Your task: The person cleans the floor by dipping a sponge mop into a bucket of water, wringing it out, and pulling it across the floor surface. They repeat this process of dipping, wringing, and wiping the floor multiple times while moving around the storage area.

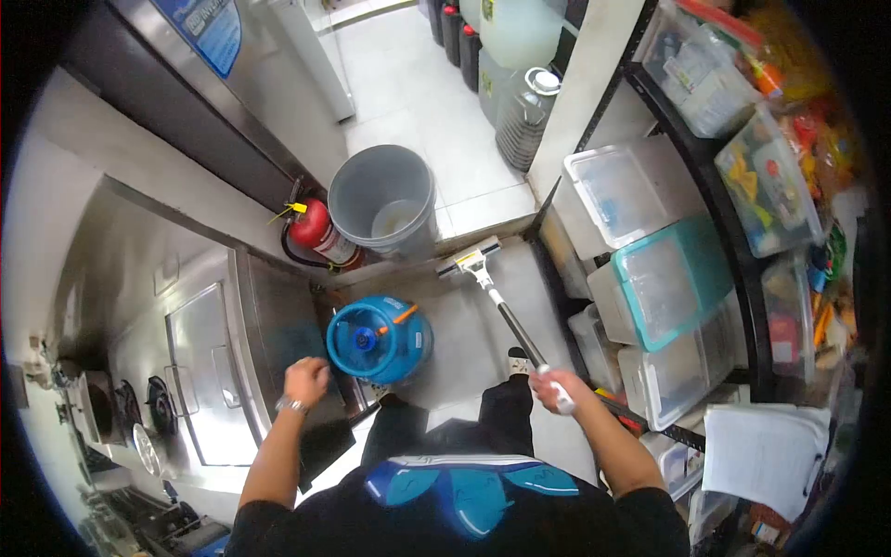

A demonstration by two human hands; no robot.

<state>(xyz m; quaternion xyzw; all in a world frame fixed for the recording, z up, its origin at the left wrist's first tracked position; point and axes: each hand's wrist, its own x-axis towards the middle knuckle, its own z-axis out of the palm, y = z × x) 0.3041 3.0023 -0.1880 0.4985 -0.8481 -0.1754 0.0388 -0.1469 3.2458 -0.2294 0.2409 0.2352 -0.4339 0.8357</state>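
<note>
My right hand is wrapped round the white handle end of a squeegee. The squeegee's shaft is grey and white, and its head lies near the floor step, in front of the grey bucket. My left hand is closed, with a watch on the wrist, beside the steel counter; whatever it may hold is too small to make out. Just right of that hand stands a blue gas cylinder with an orange hose or strap on top. A grey bucket with some cloudy liquid in it stands beyond the cylinder.
A red fire extinguisher stands left of the bucket. Shelves with lidded plastic boxes line the right side. The steel counter runs along the left. Large plastic jugs stand beyond the step, on white tiles.
</note>
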